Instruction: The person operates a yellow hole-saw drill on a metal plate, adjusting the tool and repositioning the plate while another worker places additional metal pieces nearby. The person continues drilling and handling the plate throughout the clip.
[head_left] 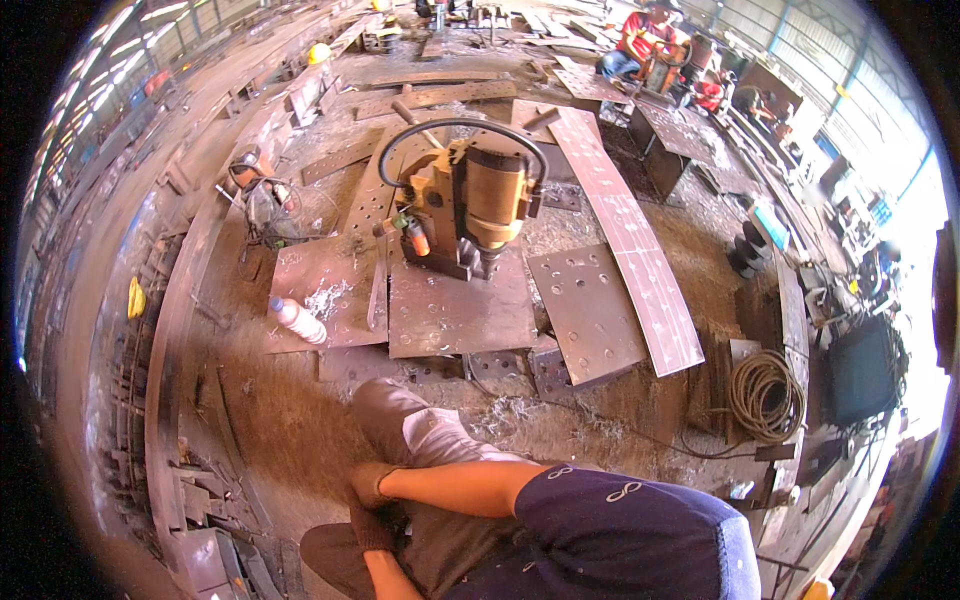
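Note:
My right hand [371, 484], in what looks like a brown glove, lies by my legs with the forearm stretched across my lap. Just below it is my left hand [372, 530], similarly dark, close to or touching the right. The fingers of both are too hidden to make out, and no held thing shows. Ahead of my knees a yellow and black magnetic drill [495, 195] stands upright on a flat steel plate [460, 325]. A black hose arches over its top. To the drill's left, a white bottle [298, 320] rests tilted on another plate with metal shavings [325, 298].
Right of the drill lie a steel plate with holes [588, 305] and a long marked plate [635, 250]. A coiled hose [765, 395] sits farther right. At left is a portable power tool with cable [265, 205]. A person in red [640, 45] crouches at the far right.

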